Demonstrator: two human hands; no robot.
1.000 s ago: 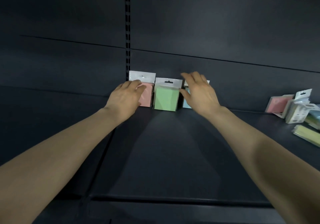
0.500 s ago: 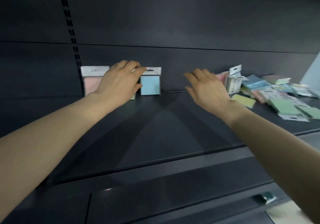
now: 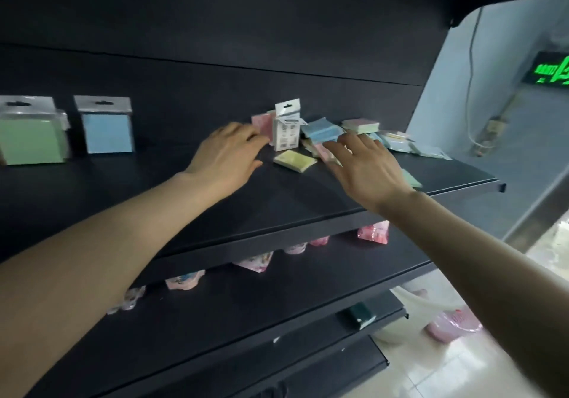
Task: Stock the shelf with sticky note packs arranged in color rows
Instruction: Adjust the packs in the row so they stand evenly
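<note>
Here's the stock: a loose pile of sticky note packs (image 3: pixel 363 132) lies on the shelf (image 3: pixel 277 206), just right of the upright white pack (image 3: pixel 287 126), with blue, green and pale ones lying flat and overlapping. A yellow pack (image 3: pixel 294 160) lies flat just in front of the white pack, and a pink pack (image 3: pixel 261 123) leans upright at its left side, close against it. Far to the left of the white pack, 2 packs stand upright against the back panel: a blue pack (image 3: pixel 106 129), then a green pack (image 3: pixel 32 138) further left, side by side with a small gap.

Now the hands. The left hand (image 3: pixel 226 158) is stretched out just left of the white pack, fingers loosely extended, tips right at the pink pack, and whether they touch it I cannot tell; it grips nothing. The right hand (image 3: pixel 365 166) is spread wide, palm down, over the near edge of the pile to the right of the white pack, fingers straight, nothing held.

Below the white pack, the lower shelf (image 3: pixel 308 280) carries a row of pink pouches (image 3: pixel 254 262). Lower down and to the right, a small dark object (image 3: pixel 358 319) sits on another shelf, and a pink basin (image 3: pixel 452 325) stands on the tiled floor. High up to the right of the white pack glows a green lit sign (image 3: pixel 551 72).
</note>
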